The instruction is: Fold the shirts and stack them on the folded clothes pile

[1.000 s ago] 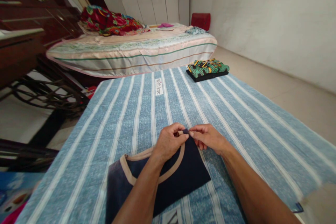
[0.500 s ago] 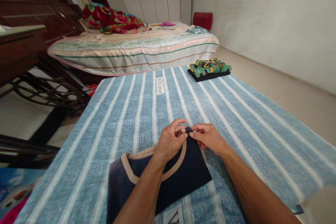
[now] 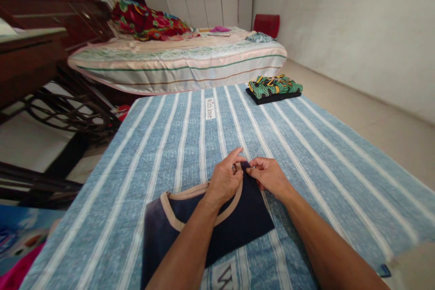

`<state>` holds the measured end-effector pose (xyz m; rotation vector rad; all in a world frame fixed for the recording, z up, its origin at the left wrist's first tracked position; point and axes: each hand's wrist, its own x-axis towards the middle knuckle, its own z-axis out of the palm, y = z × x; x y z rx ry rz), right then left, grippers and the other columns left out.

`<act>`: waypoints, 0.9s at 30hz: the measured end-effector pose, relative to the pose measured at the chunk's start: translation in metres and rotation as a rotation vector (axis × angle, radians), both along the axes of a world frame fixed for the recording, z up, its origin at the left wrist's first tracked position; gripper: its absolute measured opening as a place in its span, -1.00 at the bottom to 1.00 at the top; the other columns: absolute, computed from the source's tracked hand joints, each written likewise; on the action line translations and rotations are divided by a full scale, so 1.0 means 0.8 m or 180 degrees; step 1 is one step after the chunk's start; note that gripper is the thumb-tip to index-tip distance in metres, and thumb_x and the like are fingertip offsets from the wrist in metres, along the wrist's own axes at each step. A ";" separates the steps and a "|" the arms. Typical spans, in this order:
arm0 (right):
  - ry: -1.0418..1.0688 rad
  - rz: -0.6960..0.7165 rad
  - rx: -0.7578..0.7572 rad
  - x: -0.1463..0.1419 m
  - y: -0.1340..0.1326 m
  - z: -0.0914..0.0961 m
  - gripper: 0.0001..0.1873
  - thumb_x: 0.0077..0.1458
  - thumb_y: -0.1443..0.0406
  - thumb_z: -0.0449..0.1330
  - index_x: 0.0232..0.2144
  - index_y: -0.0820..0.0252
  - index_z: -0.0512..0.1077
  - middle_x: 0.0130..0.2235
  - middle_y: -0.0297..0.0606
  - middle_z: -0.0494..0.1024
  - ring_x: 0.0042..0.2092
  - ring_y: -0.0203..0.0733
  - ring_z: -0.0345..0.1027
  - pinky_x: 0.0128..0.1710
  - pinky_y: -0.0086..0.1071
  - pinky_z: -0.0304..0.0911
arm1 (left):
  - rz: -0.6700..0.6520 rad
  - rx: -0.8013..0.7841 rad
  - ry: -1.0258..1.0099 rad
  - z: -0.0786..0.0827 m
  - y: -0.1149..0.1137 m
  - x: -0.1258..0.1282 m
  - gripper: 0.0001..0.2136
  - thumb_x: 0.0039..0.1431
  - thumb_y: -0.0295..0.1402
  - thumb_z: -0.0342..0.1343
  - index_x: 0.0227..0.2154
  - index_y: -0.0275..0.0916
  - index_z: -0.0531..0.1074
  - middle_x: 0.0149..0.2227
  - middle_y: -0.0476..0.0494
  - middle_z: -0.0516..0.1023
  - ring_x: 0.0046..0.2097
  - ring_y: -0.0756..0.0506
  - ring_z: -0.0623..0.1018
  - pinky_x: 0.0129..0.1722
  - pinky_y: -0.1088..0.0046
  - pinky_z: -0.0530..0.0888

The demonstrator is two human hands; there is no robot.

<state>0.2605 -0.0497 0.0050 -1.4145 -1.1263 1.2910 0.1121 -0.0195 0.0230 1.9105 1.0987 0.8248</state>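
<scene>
In the head view, we find the left hand (image 3: 222, 181) with forefinger raised higher, its grip and the right hand's (image 3: 270, 176) still pinching the navy garment's (image 3: 249, 213) shoulder edge on the striped cloth (image 3: 190, 154), so we judge handling there unfinished.

left hand (image 3: 223, 179) bare, right hand (image 3: 272, 176) bare too, wrists (image 3: 213, 200) uncovered, forearms (image 3: 190, 247) pretty lean, bare as far as you can see

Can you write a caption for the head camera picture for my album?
Left hand and right hand pinch a navy shirt with tan neck trim on striped blue cloth.
</scene>
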 end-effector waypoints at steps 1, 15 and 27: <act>-0.0020 0.0000 -0.0018 0.000 0.000 0.001 -0.73 -0.14 0.10 0.20 -0.52 0.19 0.36 -0.76 -0.53 0.24 -0.77 -0.40 0.04 -0.80 -0.54 -0.10 | -0.0006 -0.0007 -0.0001 -0.001 0.000 0.000 -0.45 -0.04 -0.59 -0.02 0.09 -0.22 0.26 -0.15 -0.09 0.56 -0.20 -0.01 0.54 -0.13 0.48 0.45; -0.1261 -0.0458 0.0569 -0.007 0.007 -0.018 -0.75 -0.02 0.17 0.12 -0.60 0.20 0.40 -0.63 -0.40 0.35 -0.57 -0.34 0.16 -0.58 -0.49 -0.01 | 0.0117 0.0278 0.0317 -0.008 0.001 0.000 -0.54 0.07 -0.53 0.00 0.08 -0.26 0.25 -0.10 -0.17 0.55 -0.09 -0.05 0.53 -0.04 0.41 0.43; -0.3039 -0.0388 0.0342 -0.010 -0.005 -0.010 -0.82 0.10 0.21 0.12 -0.25 0.10 0.46 -0.57 -0.39 0.42 -0.46 -0.23 0.30 -0.48 -0.44 -0.04 | -0.0394 0.1248 0.2308 0.016 -0.029 0.010 -0.76 0.17 -0.53 -0.11 -0.15 -0.24 0.36 -0.22 -0.16 0.48 -0.12 -0.16 0.41 -0.10 0.24 0.37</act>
